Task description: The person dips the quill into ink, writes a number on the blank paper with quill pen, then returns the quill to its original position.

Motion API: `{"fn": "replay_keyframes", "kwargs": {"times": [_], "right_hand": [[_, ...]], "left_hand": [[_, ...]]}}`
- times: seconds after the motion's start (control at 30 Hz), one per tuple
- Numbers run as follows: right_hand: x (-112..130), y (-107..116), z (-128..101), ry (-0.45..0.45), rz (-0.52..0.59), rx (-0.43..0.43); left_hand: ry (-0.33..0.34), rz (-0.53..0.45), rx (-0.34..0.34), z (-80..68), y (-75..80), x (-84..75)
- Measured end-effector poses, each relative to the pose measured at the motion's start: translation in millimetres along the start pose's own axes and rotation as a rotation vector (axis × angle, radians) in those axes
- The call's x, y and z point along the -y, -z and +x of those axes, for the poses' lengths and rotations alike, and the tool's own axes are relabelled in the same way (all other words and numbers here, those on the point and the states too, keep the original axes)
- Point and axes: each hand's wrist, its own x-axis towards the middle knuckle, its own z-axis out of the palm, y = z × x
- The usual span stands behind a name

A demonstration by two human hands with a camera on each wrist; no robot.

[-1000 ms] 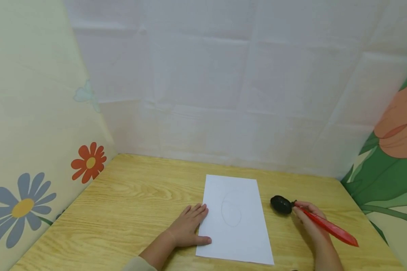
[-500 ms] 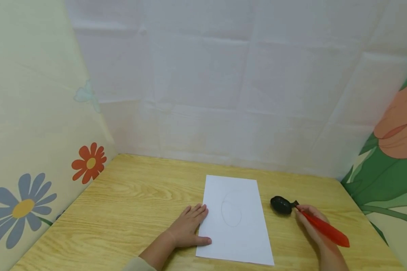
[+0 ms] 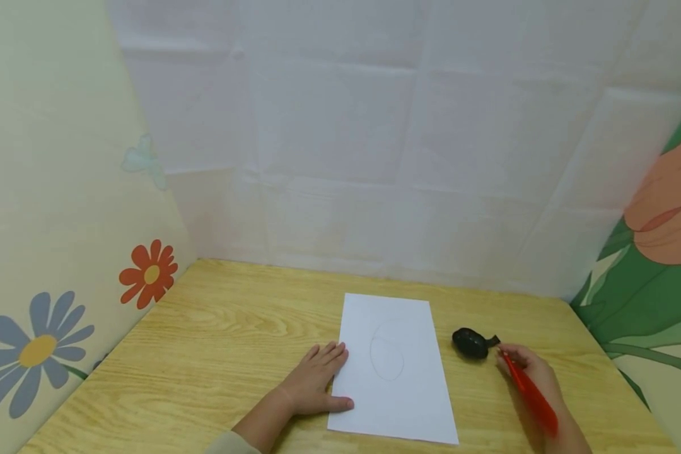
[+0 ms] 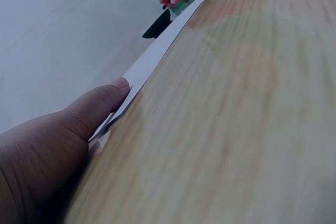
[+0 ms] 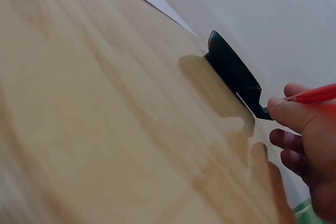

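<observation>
My left hand (image 3: 318,381) lies spread, fingers and thumb resting on the left edge of a white sheet of paper (image 3: 420,403) with a thin oval line drawn on it. In my right hand (image 3: 545,384) I pinch a red feather quill pen (image 3: 532,394), its plume slanting down over the hand toward me. Just left of that hand, a small black oval dish (image 3: 468,343) with a short handle stands on the table. In the right wrist view the thumb and fingers hold the red quill (image 5: 315,95) close to the handle of the black dish (image 5: 233,66); its tip is hard to make out.
A wood-grain table (image 3: 232,315) runs under everything. White cloth (image 3: 346,157) hangs behind its far edge. Flower-patterned cloth (image 3: 62,221) stands at the left, and another patterned cloth (image 3: 658,284) with large leaves borders the right.
My right hand has drawn slightly right, away from the black dish. The quill's plume has swung from pointing right to pointing down toward me. Left hand, paper and dish have stayed put.
</observation>
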Motion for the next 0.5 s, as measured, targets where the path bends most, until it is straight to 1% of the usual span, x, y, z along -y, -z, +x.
{"fn": "replay_keyframes", "kwargs": {"times": [0.1,0.2,0.33,0.5], "right_hand": [[-0.9,0.7,2.5,-0.072,0.033,0.051],[-2.0,0.3,4.3,-0.119,0.103,0.083],[-4.0,-0.6,5.5,-0.122,0.188,0.102],[-8.1,-1.5,6.8,-0.081,0.219,0.107]], "left_hand": [[0.006,0.004,0.005,0.2,-0.3,0.0],[0.01,0.007,0.005,0.5,-0.8,0.0],[0.011,0.019,0.001,0.9,-1.2,0.2],[0.012,0.018,0.001,1.3,-1.2,0.4]]}}
